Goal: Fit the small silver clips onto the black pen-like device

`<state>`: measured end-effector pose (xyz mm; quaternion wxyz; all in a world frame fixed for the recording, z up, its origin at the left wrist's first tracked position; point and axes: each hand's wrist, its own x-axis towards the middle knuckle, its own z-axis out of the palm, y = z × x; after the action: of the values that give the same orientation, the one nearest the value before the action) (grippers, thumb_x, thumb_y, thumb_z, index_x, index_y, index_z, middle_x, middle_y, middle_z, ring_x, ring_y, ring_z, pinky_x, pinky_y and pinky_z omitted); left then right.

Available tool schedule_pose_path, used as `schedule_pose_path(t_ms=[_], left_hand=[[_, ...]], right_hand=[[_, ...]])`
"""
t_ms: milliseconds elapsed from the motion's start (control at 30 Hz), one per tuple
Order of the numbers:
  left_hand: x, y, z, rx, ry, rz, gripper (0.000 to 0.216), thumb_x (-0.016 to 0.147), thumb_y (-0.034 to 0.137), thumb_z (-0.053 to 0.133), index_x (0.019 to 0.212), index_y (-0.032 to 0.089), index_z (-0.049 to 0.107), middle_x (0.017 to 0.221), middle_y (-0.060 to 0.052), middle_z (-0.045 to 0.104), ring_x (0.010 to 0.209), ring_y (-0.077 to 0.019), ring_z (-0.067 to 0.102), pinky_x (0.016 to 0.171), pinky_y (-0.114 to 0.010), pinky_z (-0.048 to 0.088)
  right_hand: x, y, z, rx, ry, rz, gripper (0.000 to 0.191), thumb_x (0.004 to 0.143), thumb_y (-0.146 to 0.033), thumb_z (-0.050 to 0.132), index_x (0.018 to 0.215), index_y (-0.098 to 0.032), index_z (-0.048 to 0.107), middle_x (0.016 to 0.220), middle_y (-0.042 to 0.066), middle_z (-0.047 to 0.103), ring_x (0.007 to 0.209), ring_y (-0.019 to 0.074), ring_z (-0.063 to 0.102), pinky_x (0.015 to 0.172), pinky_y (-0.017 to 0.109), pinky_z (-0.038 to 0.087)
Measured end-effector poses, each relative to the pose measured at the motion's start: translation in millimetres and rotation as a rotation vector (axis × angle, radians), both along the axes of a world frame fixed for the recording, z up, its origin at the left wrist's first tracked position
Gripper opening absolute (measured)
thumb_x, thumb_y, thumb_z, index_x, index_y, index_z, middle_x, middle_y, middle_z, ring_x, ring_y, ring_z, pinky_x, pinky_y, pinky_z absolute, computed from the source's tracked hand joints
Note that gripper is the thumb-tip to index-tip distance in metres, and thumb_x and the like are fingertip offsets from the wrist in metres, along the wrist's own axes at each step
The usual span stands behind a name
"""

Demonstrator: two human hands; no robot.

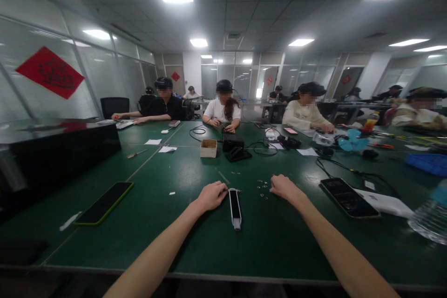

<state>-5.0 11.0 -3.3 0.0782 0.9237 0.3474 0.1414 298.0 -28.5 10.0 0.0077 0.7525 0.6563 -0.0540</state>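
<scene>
My left hand [211, 195] rests on the green table with its fingers curled together, right by the top end of a slim white-edged device with a dark face [235, 205]. Its fingertips are at a thin piece across that end; whether they pinch it I cannot make out. To the right, several tiny shiny pieces [262, 188], perhaps small rings or clips, lie scattered. My right hand [281, 186] is beside them, fingers bent down and closed against the tabletop. What it holds, if anything, is hidden.
A green-cased phone [104, 203] lies at left, another phone [349, 197] at right near a plastic bottle [431, 212]. Ahead stand a small open box [208, 149] and a black box [233, 142] with cables. A screwdriver [137, 153] lies far left. Several people sit across the table.
</scene>
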Motion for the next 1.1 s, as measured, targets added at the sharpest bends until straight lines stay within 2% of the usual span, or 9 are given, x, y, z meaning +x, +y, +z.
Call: schedule_pose_path(t_ms=[267,400,567,667,833,1100], left_hand=[[-0.7,0.5,0.4,0.002,0.010,0.002,0.020,0.091,0.030,0.040,0.096,0.020,0.057,0.092,-0.004,0.057,0.077,-0.0150,0.055,0.066,-0.024,0.042],[-0.5,-0.5,1.1,0.004,0.005,0.003,0.020,0.091,0.030,0.040,0.096,0.020,0.057,0.092,-0.003,0.057,0.077,-0.0152,0.056,0.065,-0.025,0.042],[-0.3,0.0,-0.3,0.021,0.002,0.002,0.018,0.091,0.029,0.041,0.096,0.021,0.056,0.091,-0.003,0.057,0.076,-0.0149,0.056,0.065,-0.024,0.042],[-0.3,1.0,-2.1,0.040,0.007,-0.006,0.018,0.091,0.029,0.040,0.096,0.021,0.056,0.090,-0.003,0.058,0.077,-0.0154,0.056,0.066,-0.024,0.042],[0.1,2.0,-4.6,0.063,0.005,-0.001,0.019,0.091,0.030,0.040,0.096,0.021,0.056,0.090,-0.003,0.058,0.078,-0.0157,0.057,0.067,-0.024,0.042],[0.1,0.9,-3.6,0.050,0.024,0.009,0.020,0.091,0.030,0.040,0.098,0.021,0.056,0.092,-0.004,0.058,0.081,-0.0163,0.057,0.068,-0.024,0.043]], right_hand=[[-2.0,-6.3,3.6,0.042,0.008,-0.019,0.014,0.078,-0.016,0.054,0.088,-0.012,0.063,0.091,0.014,0.064,0.079,0.0197,0.063,0.062,0.024,0.044],[-4.6,-6.7,7.3,0.097,0.008,0.014,0.017,0.079,-0.014,0.047,0.087,-0.013,0.063,0.094,0.014,0.063,0.085,0.0204,0.061,0.068,0.026,0.043],[-32.7,-7.9,5.7,0.349,0.189,0.239,0.018,0.080,-0.017,0.046,0.086,-0.015,0.063,0.088,0.007,0.062,0.081,0.0163,0.057,0.074,0.026,0.043],[-57.2,-10.5,-0.5,0.414,0.349,0.351,0.019,0.080,-0.017,0.046,0.089,-0.016,0.063,0.085,0.005,0.062,0.076,0.0150,0.056,0.071,0.027,0.045],[-84.4,-13.3,-8.3,0.411,0.462,0.377,0.019,0.081,-0.016,0.047,0.090,-0.015,0.064,0.085,0.005,0.062,0.074,0.0149,0.056,0.070,0.028,0.046],[-86.6,-17.6,-6.4,0.359,0.555,0.397,0.021,0.082,-0.019,0.048,0.094,-0.016,0.065,0.091,0.004,0.065,0.078,0.0148,0.058,0.072,0.028,0.048]])
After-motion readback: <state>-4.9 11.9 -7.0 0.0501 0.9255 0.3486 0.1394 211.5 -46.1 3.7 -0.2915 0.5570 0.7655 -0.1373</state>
